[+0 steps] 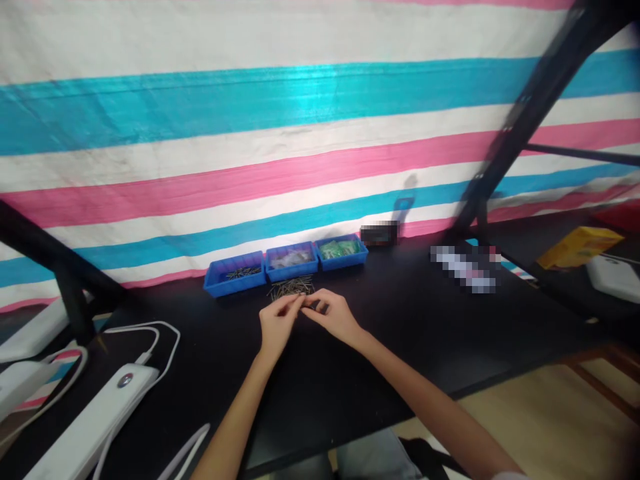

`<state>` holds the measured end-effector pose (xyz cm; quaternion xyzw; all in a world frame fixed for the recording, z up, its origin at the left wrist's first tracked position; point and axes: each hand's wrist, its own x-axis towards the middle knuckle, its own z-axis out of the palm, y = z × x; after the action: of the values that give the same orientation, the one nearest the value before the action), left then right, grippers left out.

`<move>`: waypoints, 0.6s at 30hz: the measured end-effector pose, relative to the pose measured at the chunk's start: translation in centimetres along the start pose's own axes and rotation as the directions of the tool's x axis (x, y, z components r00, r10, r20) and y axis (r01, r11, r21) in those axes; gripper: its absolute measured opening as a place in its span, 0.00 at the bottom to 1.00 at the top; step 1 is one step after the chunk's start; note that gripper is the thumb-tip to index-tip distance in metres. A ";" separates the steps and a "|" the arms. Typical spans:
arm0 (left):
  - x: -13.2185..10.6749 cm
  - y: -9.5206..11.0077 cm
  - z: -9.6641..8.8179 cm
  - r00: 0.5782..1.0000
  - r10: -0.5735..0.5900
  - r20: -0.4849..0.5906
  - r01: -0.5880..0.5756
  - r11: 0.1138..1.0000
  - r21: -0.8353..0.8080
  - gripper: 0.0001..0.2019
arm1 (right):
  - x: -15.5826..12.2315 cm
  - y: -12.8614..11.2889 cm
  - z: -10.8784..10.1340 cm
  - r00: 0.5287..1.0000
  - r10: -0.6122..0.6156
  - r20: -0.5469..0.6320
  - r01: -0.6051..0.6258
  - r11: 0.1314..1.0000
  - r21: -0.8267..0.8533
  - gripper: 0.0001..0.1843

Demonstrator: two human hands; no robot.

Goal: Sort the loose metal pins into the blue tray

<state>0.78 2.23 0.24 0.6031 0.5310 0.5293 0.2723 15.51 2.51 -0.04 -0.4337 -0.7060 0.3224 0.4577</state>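
Note:
A small pile of thin metal pins, like screws or nails [289, 287], lies on the black table in front of three blue bins. My left hand [277, 325] is at the near edge of this pile, thumb and fingertips pinched together. My right hand [340, 317] meets it from the other side, its fingers curled and its tips against the left fingertips. Whatever is between them is too small to make out. More such pins lie in the left blue bin [235, 288]. The middle bin [292, 272] holds clear plastic bags, and the right bin [344, 261] holds green-and-clear bagged items.
On the left of the table [400, 373] lies a white power strip [93, 423] with white cables [173, 347]. A dark box [379, 233] stands behind the bins. A blurred-out pale item [463, 269] and a yellow box [580, 247] are at right. Black frame posts flank the striped sheet.

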 end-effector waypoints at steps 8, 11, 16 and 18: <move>-0.3 1.0 0.7 0.991 -0.128 0.044 0.134 0.975 -0.180 0.12 | 0.2 0.3 0.5 0.997 0.055 0.056 -0.064 0.982 0.177 0.11; 0.0 1.1 0.5 0.979 -0.199 0.042 0.203 0.947 -0.251 0.15 | 0.4 0.5 0.3 0.999 0.038 0.004 -0.039 0.984 0.173 0.12; 0.3 1.0 0.2 0.966 -0.257 0.036 0.254 0.911 -0.325 0.19 | 0.7 0.8 0.2 0.993 0.087 -0.080 -0.069 0.975 0.209 0.12; 0.2 1.0 0.2 0.968 -0.238 0.080 0.251 0.908 -0.335 0.19 | 0.6 0.8 0.3 0.992 0.111 -0.054 -0.096 0.969 0.228 0.13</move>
<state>1.28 2.20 1.14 0.4852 0.4969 0.5639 0.4468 15.37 3.39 -0.61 -0.4261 -0.6258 0.4091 0.5094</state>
